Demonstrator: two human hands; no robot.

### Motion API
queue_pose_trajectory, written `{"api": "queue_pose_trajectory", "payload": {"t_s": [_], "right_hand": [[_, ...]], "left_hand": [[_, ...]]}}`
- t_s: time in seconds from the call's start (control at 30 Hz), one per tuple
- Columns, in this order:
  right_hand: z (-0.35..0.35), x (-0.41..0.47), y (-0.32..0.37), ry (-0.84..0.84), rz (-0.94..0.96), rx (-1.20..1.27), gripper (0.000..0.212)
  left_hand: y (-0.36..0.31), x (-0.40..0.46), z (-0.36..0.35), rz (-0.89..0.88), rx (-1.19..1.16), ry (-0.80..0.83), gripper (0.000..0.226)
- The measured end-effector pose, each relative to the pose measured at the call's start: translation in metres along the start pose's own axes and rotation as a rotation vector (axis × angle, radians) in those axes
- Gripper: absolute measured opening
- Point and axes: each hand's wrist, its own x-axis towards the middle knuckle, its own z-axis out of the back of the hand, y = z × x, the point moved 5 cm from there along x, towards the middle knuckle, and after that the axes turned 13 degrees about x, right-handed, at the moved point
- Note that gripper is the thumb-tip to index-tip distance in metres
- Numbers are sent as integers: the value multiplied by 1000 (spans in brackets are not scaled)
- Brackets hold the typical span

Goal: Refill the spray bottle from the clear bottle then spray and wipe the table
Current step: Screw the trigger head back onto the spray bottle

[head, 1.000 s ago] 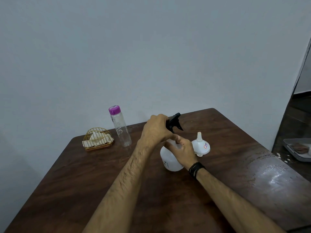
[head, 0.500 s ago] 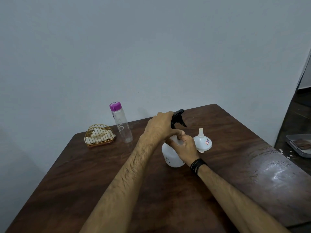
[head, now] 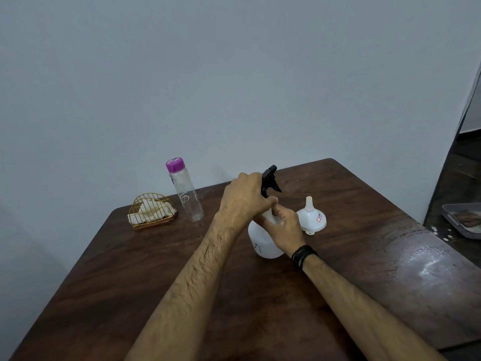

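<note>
A white spray bottle [head: 263,242] stands mid-desk [head: 130,282]. The left hand [head: 243,198] is clenched over its black trigger head [head: 270,179]; the right hand [head: 283,227] wraps its neck. Just right of the spray bottle sits an upturned funnel [head: 311,218]; well left, the capped clear bottle [head: 185,194] and a wire basket [head: 152,212].

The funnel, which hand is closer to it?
Right. The right hand grips the spray bottle just beside the funnel, not touching it. The left hand sits on the bottle's black top, farther from the funnel.
</note>
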Motion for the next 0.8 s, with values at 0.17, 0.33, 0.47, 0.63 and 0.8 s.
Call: {"api": "queue_pose_trajectory", "payload": {"t_s": [0.17,0.33,0.47,0.63,0.8], "right_hand": [[-1,0,1,10,-1,9,30],[-3,-1,2,7,31,19,42],[-3,-1,3,2,-3,44,34],[-3,-3,7,3,-8,24,35],[-2,-6,5,3,-49,76,63]], "left_hand": [[1,6,2,-71,-52,69,42],[10,13,3,-99,-151,194,33],[-3,16,6,-190,2,182,36],[-4,22,8,-204,26,254,32],[2,19,6,-317,-145,332,28]]}}
